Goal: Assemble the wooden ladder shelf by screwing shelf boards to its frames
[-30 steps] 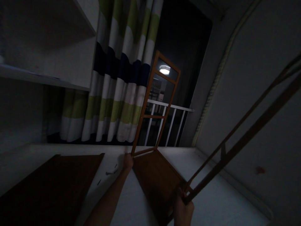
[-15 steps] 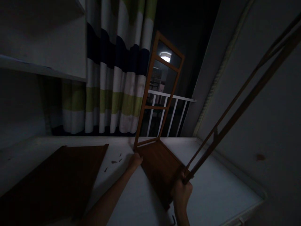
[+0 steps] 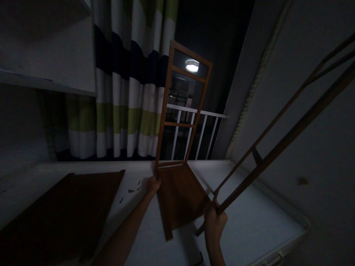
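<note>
- Dim room with a pale floor (image 3: 249, 229).
- Brown wooden shelf board (image 3: 180, 195) lies tilted on it, between an upright orange-brown wooden frame (image 3: 181, 114) and a leaning orange-brown wooden frame (image 3: 277, 147).
- Left hand (image 3: 153, 184) touches the upright frame's foot; its finger pose cannot be made out.
- Right hand (image 3: 215, 223) has its fingers wrapped round the leaning frame's lower end.
- Dark brown flat panel (image 3: 63, 210) lies to the left, with a striped curtain (image 3: 130, 92) behind.

No legible text or labels.

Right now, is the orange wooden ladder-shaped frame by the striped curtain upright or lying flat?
Upright: the orange wooden ladder-shaped frame stands on end, its top rail high, with the left hand at its foot.
</note>
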